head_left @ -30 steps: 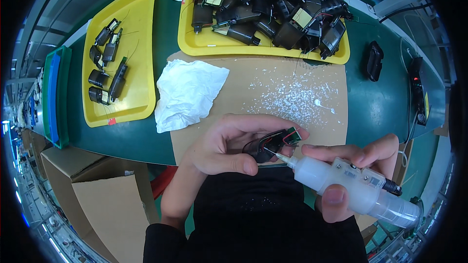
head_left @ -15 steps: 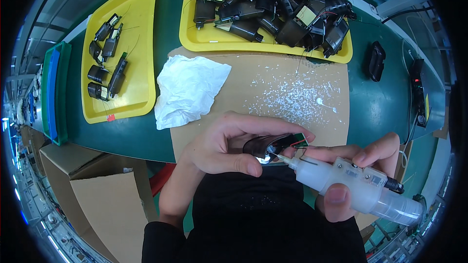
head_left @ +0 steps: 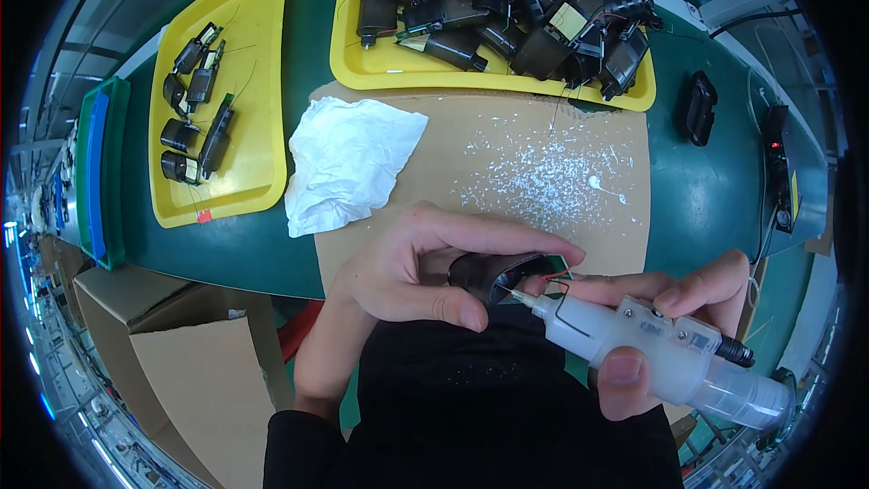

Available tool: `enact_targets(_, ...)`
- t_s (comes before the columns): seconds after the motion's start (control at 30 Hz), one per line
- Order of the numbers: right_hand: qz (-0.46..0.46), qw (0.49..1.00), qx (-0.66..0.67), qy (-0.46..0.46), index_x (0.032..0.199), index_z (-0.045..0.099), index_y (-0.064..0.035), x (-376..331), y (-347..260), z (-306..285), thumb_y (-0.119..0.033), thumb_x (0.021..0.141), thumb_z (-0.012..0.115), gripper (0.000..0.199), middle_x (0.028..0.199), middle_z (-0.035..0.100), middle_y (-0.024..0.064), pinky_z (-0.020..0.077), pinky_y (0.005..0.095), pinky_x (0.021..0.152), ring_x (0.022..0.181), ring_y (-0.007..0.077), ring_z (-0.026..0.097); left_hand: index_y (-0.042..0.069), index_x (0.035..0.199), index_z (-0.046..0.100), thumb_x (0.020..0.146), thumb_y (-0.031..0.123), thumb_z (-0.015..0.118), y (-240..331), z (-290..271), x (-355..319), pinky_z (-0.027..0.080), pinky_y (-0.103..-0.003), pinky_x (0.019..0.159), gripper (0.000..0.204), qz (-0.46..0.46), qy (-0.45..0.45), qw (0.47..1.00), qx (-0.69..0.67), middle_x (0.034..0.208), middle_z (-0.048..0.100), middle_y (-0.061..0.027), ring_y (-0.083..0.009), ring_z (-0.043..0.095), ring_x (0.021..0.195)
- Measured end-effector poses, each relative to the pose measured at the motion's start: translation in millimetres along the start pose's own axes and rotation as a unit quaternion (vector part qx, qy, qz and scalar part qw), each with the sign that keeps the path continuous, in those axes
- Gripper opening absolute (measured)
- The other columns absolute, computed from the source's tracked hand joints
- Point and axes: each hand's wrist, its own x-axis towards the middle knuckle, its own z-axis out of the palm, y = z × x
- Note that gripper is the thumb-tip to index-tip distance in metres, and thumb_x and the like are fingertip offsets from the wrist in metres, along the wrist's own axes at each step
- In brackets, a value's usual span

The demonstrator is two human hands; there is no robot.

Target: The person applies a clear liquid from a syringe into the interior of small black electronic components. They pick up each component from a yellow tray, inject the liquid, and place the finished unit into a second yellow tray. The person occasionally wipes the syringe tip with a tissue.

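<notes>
My left hand (head_left: 412,267) is closed around a black plastic housing (head_left: 477,275), its open side facing right. A green circuit board edge (head_left: 557,264) and red wire show at the housing's right end. In my right hand (head_left: 674,308) lies a translucent white dispensing syringe (head_left: 625,340) with a clear rear barrel and a clamped-on block. Its narrow tip points left, at the opening of the housing; whether it touches the inside I cannot tell. A bent thin metal wire (head_left: 563,306) sticks out beside the nozzle.
Many similar black housings fill a yellow tray (head_left: 453,81) at the back; several more lie in the left yellow tray (head_left: 253,163). Crumpled white paper (head_left: 353,167) and white specks (head_left: 552,172) lie on the cardboard sheet (head_left: 434,154). An open cardboard box (head_left: 204,362) stands at lower left.
The housing has turned slightly in my left hand, and the bright spot at its opening no longer shows. The syringe has shifted a little left and down.
</notes>
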Motion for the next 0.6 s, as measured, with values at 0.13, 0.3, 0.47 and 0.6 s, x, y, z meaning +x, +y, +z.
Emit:
enact_targets(0.13,0.043,0.999,-0.004,-0.017,0.084,0.036,0.0037,0.6,-11.3,-5.5,-0.007,0.071,0.064,0.033,0.088,0.066,0.011,0.0432,0.0112,0.069,0.071,0.0078,0.062,-0.02,0.112,0.047,0.068,0.029,0.076,-1.8,-0.8,-1.2,0.045,-0.028,0.072,0.072,0.003,-0.015,1.0,0.0,0.098,0.056,-0.0218,-0.0218,0.057,0.085)
enact_targets(0.3,0.058,0.998,0.021,0.022,0.085,0.04,0.0027,-3.4,-11.1,0.4,-0.005,0.067,0.065,0.032,0.091,0.066,0.0077,0.0409,0.0104,0.071,0.074,0.0046,0.061,-0.021,0.111,0.047,0.068,0.028,0.077,-3.1,-0.1,-1.9,0.045,-0.028,0.07,0.072,0.01,-0.017,1.0,-0.008,0.096,0.057,-0.0217,-0.022,0.057,0.083)
enact_targets(0.47,0.073,0.997,0.029,0.029,0.085,0.043,0.0016,-6.4,-12.0,2.0,-0.003,0.064,0.066,0.032,0.093,0.066,0.0043,0.0386,0.0096,0.073,0.076,0.0014,0.06,-0.021,0.112,0.047,0.068,0.028,0.076,-0.8,0.5,-2.1,0.046,-0.029,0.07,0.071,0.005,-0.013,1.0,-0.005,0.097,0.057,-0.023,-0.023,0.057,0.083)
enact_targets(0.6,0.086,0.995,0.031,0.033,0.086,0.046,0.0008,-9.5,-12.3,2.3,-0.002,0.062,0.067,0.032,0.095,0.066,0.0017,0.0367,0.009,0.074,0.078,-0.0011,0.059,-0.02,0.112,0.046,0.069,0.029,0.076,-1.4,-2.4,-3.9,0.046,-0.03,0.07,0.072,-0.003,-0.028,1.0,0.003,0.099,0.057,-0.0241,-0.0238,0.057,0.084)
